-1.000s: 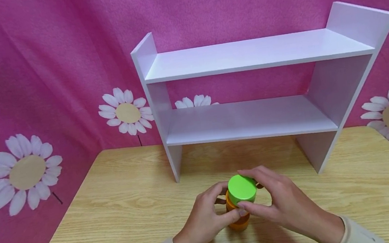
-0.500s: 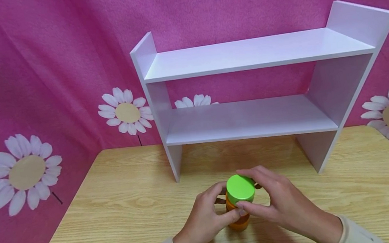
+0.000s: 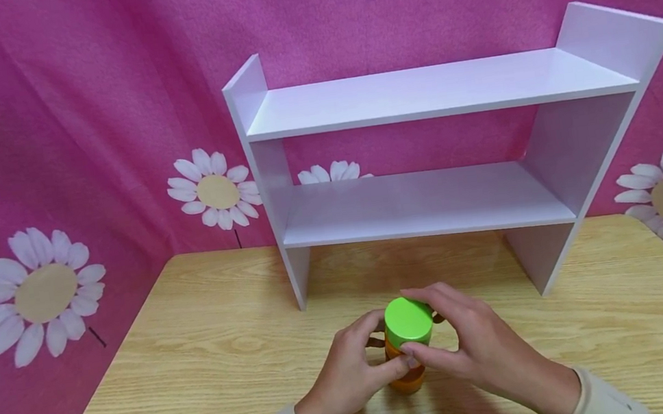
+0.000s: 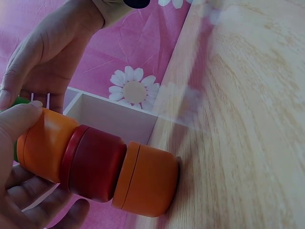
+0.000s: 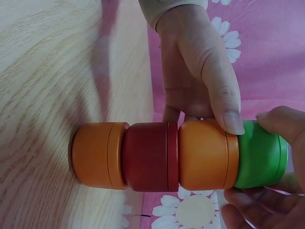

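Note:
Several small round lidded jars stand in one upright stack on the table. At the bottom is an orange jar (image 5: 93,156), then a dark red jar (image 5: 147,157), another orange jar (image 5: 202,156) and a bright green jar (image 3: 408,319) on top. My left hand (image 3: 346,369) holds the upper orange jar, its thumb across the front and fingers behind. With thumb and fingers on opposite sides, my right hand (image 3: 490,346) grips the green jar, which touches the orange one below. In the head view the hands hide most of the lower jars.
A white two-tier shelf (image 3: 430,203) stands behind the stack on the wood-grain table (image 3: 213,359). Its side panels reach down to the tabletop. Pink cloth (image 3: 110,124) with large white daisies hangs at the back and sides.
The green jar has shifted slightly left, together with my right hand, and now sits more squarely over the stack. My left hand has stayed in place.

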### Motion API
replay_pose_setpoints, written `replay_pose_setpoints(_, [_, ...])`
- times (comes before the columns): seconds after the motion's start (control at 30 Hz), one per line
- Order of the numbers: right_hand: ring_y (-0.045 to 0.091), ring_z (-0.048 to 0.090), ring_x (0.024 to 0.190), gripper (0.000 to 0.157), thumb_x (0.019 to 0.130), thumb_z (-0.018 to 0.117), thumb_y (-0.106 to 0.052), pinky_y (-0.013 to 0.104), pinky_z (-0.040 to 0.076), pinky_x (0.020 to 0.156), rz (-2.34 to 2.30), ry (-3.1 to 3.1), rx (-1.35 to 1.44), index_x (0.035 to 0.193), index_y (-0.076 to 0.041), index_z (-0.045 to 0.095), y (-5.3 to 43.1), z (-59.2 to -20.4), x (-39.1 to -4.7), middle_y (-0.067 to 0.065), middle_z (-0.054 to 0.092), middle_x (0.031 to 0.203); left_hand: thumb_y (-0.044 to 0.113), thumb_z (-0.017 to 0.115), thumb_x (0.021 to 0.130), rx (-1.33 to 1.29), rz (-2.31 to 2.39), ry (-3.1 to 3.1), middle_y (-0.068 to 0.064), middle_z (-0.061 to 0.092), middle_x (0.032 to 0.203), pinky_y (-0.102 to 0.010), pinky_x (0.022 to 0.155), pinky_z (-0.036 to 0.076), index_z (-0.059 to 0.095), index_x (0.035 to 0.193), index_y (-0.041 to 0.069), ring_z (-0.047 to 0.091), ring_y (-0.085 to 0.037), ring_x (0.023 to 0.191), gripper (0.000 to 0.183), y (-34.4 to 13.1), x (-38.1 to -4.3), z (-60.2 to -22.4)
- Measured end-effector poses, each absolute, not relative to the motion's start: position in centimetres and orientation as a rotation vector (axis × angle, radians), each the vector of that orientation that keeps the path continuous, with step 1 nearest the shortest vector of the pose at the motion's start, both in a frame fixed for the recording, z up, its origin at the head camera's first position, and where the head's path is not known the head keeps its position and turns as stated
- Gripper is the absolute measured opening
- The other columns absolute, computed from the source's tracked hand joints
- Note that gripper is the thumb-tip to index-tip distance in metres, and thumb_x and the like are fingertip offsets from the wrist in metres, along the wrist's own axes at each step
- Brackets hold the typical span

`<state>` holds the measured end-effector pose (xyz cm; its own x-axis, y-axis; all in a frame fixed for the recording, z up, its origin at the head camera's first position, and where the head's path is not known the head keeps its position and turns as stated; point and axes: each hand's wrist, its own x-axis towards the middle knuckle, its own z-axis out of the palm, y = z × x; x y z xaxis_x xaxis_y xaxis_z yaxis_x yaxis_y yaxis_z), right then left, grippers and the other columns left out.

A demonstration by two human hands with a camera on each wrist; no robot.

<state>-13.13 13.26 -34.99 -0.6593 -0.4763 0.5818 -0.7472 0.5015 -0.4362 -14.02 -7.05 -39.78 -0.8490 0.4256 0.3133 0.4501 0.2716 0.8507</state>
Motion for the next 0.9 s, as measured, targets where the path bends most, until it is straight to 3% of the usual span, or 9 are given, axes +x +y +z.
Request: replay_pose_setpoints(0.9, [0.003, 0.055, 0.085, 0.056, 0.078, 0.081, -0.030, 0.017, 0.048, 0.074, 0.935, -2.365, 0.981, 0.125, -0.010, 0.059, 13.22, -35.31, -13.10, -0.012, 0.060, 0.103, 0.040, 0.074, 0.084, -0.850, -1.680, -2.491, 0.009, 0.062, 0.119, -0.028, 0.086, 0.053, 0.056, 0.130, 0.021, 0.060, -0.009, 0.103, 0.052, -7.08, -14.04, -39.84])
